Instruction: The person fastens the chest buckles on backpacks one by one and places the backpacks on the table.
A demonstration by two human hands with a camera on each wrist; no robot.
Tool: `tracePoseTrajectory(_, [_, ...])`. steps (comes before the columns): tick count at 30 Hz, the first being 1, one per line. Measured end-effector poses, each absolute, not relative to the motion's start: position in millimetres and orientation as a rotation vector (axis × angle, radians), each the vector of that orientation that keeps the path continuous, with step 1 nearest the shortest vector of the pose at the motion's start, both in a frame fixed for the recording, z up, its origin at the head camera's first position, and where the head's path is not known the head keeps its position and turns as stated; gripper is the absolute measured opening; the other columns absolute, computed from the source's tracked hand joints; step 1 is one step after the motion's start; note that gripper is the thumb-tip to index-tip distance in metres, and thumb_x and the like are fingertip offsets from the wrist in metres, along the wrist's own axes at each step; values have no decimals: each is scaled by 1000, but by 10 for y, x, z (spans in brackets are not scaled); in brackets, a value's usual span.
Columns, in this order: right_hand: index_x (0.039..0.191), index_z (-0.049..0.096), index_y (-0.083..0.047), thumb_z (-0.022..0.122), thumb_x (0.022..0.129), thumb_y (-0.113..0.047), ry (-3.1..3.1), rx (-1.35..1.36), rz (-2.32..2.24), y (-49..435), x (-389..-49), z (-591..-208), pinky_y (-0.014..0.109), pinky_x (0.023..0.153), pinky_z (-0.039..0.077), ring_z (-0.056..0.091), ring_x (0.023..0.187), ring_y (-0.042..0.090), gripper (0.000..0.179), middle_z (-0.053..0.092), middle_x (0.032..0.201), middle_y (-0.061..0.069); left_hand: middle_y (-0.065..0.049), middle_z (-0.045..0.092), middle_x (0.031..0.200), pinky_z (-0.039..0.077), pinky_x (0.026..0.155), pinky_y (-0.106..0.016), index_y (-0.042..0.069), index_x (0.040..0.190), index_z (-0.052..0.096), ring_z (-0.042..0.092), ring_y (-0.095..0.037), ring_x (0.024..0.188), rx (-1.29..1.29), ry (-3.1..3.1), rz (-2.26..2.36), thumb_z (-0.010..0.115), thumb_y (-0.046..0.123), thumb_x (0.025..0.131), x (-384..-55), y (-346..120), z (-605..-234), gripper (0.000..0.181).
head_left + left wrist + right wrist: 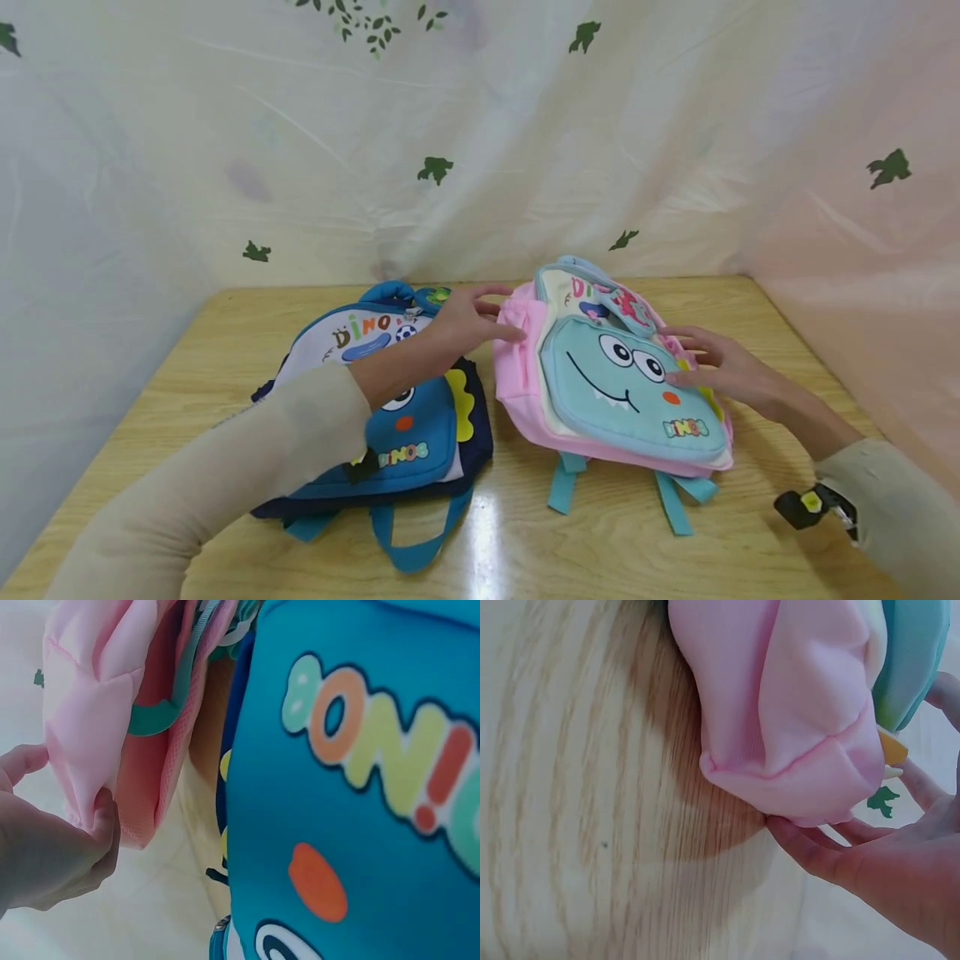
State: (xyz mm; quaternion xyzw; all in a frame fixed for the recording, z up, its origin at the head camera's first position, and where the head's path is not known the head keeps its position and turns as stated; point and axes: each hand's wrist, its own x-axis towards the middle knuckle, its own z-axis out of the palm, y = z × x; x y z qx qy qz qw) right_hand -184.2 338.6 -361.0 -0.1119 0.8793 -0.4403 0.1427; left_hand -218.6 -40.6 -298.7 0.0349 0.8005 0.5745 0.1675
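A pink children's backpack (525, 367) with a mint dinosaur-face front pocket stands tilted on the table, its teal straps hanging below. My left hand (465, 323) pinches its left side, thumb in front; the left wrist view shows that hand (64, 847) with pink fabric between thumb and finger. At the opposite side, my right hand (723, 371) holds the bag's edge, thumb toward the front pocket. In the right wrist view the right hand (892, 855) spans the pink side panel (810, 697), one fingertip at its rear edge. Some fingers are hidden.
A blue dinosaur backpack (442, 417) lies beside the pink one, under my left forearm, with a strap loop (412, 557) toward the front. Both are on a wooden table (225, 333). A pale curtain (337, 167) with leaf prints borders the back and sides.
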Motion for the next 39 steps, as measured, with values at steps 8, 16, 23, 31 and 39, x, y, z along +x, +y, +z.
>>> tracePoseTrajectory(8, [158,36,-7,72,97,-17,2508,-342,-1348,3327,-1823,-3609,39,92,49,43,131,52,71,42,153,26,-13,54,144,58,95,-41,18,149,55,62,-32,118,240,2272,1644,80,8,89,-2184,-471,-2944,66])
tracePoseTrajectory(16, [160,33,-9,72,96,-18,2521,-346,-1331,3295,-1814,-3611,43,93,48,43,132,53,75,42,153,27,-14,50,148,57,97,-43,15,151,51,59,-33,122,310,2233,1674,79,9,91,-2173,-523,-2917,66])
tracePoseTrajectory(23, [162,31,-9,73,95,-21,2532,-346,-1315,3251,-1803,-3580,61,102,44,37,140,54,80,44,153,27,-18,55,142,50,107,-46,14,155,47,58,-34,123,299,2197,1664,79,7,91,-2168,-565,-2852,72])
tracePoseTrajectory(31, [161,31,-10,73,96,-20,2517,-357,-1327,3216,-1807,-3561,65,105,41,38,141,53,79,48,151,27,-17,57,139,52,105,-45,14,153,50,58,-33,122,311,2194,1661,79,10,91,-2156,-602,-2853,69])
tracePoseTrajectory(39, [161,31,-9,74,94,-22,2524,-344,-1303,3206,-1820,-3554,69,106,40,37,141,54,80,46,152,28,-15,57,140,54,102,-43,15,151,53,58,-32,121,306,2214,1660,79,12,91,-2176,-622,-2882,66])
